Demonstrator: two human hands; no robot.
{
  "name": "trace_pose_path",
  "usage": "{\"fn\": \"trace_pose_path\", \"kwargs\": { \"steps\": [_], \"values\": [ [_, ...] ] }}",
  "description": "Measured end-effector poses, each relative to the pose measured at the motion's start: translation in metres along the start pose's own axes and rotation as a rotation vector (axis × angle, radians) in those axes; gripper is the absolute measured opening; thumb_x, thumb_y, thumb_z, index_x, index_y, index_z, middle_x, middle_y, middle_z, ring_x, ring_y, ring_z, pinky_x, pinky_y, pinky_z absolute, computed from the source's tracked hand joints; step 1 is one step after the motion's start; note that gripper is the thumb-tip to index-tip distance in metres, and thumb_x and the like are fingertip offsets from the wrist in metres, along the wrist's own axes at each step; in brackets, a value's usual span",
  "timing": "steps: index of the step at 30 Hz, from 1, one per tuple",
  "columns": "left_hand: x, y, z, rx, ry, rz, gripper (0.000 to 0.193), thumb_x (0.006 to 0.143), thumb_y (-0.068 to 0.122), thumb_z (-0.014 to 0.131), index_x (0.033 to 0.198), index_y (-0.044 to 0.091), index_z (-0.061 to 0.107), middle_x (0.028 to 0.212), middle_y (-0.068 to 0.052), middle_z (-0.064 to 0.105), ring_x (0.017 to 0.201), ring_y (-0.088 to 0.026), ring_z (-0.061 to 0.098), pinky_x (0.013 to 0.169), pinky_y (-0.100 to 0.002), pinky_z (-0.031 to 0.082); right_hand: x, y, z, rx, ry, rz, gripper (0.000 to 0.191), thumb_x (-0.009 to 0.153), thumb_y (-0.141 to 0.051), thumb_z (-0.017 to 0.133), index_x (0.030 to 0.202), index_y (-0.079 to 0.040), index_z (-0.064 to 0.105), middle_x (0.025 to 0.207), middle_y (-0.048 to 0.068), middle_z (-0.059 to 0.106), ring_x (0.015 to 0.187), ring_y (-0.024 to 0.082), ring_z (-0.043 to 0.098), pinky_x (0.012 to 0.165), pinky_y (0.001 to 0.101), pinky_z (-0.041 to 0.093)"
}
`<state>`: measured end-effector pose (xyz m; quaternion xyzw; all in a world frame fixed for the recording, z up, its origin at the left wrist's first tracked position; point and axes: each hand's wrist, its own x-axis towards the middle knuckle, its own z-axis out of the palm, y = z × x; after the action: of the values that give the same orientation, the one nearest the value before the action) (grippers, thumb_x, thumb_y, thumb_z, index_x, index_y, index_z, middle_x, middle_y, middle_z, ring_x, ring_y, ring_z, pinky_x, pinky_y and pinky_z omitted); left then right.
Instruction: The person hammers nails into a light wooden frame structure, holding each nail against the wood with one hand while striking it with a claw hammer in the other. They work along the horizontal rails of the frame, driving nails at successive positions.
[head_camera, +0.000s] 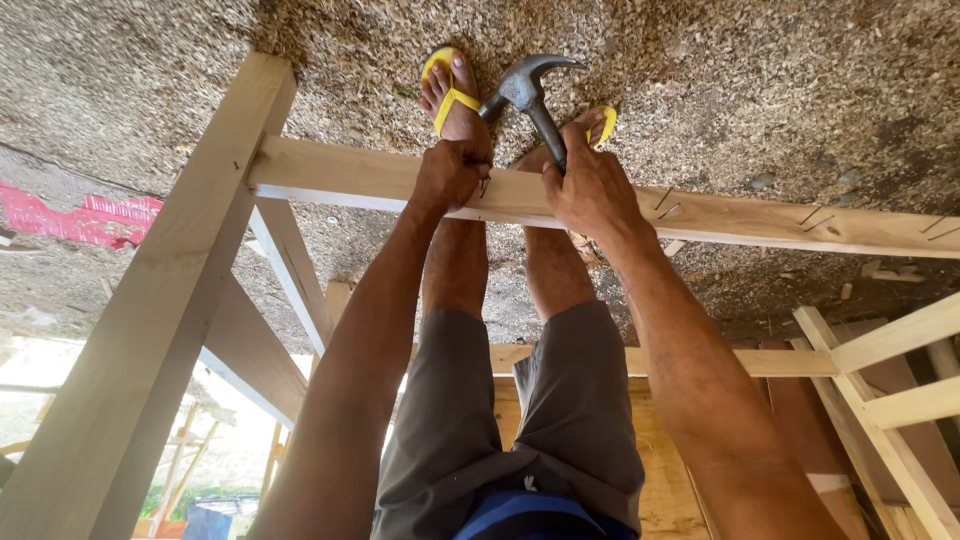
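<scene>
My left hand (450, 172) rests on a pale horizontal wooden beam (760, 215) and pinches a small nail (484, 186) against its edge. Just to its right, my right hand (590, 185) grips the handle of a claw hammer, whose steel head (525, 80) is raised above the beam, over my feet. My feet in yellow sandals (447, 90) stand on ground covered in wood shavings beyond the beam. Several nails (815, 217) stick out, partly driven, further right along the beam.
A thick wooden post (170, 300) joins the beam at the left, with a diagonal brace (290, 270) behind it. Lighter wooden frames (900, 400) and a plywood sheet (670, 480) lie at lower right. Red material (80, 218) lies on the ground at the left.
</scene>
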<state>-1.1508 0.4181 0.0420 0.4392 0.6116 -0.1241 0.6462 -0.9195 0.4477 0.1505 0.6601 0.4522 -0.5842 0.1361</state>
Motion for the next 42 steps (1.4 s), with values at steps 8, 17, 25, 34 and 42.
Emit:
{"fn": "trace_pose_path", "kwargs": {
  "steps": [8, 17, 25, 34, 42],
  "values": [
    [0.001, 0.001, 0.001, 0.003, 0.021, -0.018, 0.026, 0.078, 0.022, 0.081, 0.103, 0.013, 0.080, 0.098, -0.012, 0.078, 0.091, -0.028, 0.075, 0.087, -0.037, 0.057, -0.004, -0.011, -0.048, -0.018, -0.070, 0.211, 0.047, 0.101, -0.025, 0.061, 0.137, -0.003, 0.039, 0.070, 0.008, 0.058, 0.044, 0.018, 0.056, 0.035, 0.0328, 0.047],
    [-0.004, 0.011, -0.002, 0.041, -0.025, -0.047, 0.022, 0.081, 0.022, 0.077, 0.102, 0.015, 0.081, 0.098, -0.011, 0.079, 0.089, -0.028, 0.076, 0.087, -0.037, 0.057, -0.009, -0.034, -0.017, -0.181, -0.128, 0.210, 0.066, 0.102, -0.008, 0.053, 0.154, 0.003, 0.016, 0.071, 0.011, 0.063, 0.046, 0.021, 0.057, 0.033, 0.0330, 0.044],
    [-0.004, 0.004, 0.000, 0.083, -0.006, -0.003, 0.024, 0.080, 0.023, 0.079, 0.101, 0.011, 0.080, 0.097, -0.015, 0.078, 0.091, -0.030, 0.075, 0.087, -0.040, 0.057, 0.008, -0.003, -0.059, -0.006, 0.176, 0.210, 0.036, 0.108, -0.013, 0.055, 0.137, 0.000, 0.039, 0.085, 0.014, 0.067, 0.056, 0.019, 0.067, 0.040, 0.0296, 0.053],
    [0.005, -0.002, 0.004, 0.181, -0.036, 0.032, 0.025, 0.080, 0.026, 0.079, 0.098, 0.009, 0.079, 0.095, -0.016, 0.077, 0.090, -0.034, 0.074, 0.087, -0.042, 0.056, -0.006, -0.020, -0.026, -0.246, -0.304, 0.241, 0.051, 0.101, -0.010, 0.057, 0.145, -0.002, 0.034, 0.083, 0.016, 0.069, 0.058, 0.025, 0.069, 0.043, 0.0349, 0.053],
    [0.005, -0.007, 0.004, 0.151, -0.014, 0.066, 0.023, 0.079, 0.027, 0.076, 0.097, 0.015, 0.081, 0.097, -0.014, 0.078, 0.090, -0.033, 0.075, 0.087, -0.041, 0.058, 0.011, 0.005, -0.037, 0.197, 0.419, 0.074, 0.040, 0.108, -0.013, 0.056, 0.139, 0.004, 0.038, 0.094, 0.012, 0.075, 0.067, 0.020, 0.074, 0.049, 0.0304, 0.060]
  ]
}}
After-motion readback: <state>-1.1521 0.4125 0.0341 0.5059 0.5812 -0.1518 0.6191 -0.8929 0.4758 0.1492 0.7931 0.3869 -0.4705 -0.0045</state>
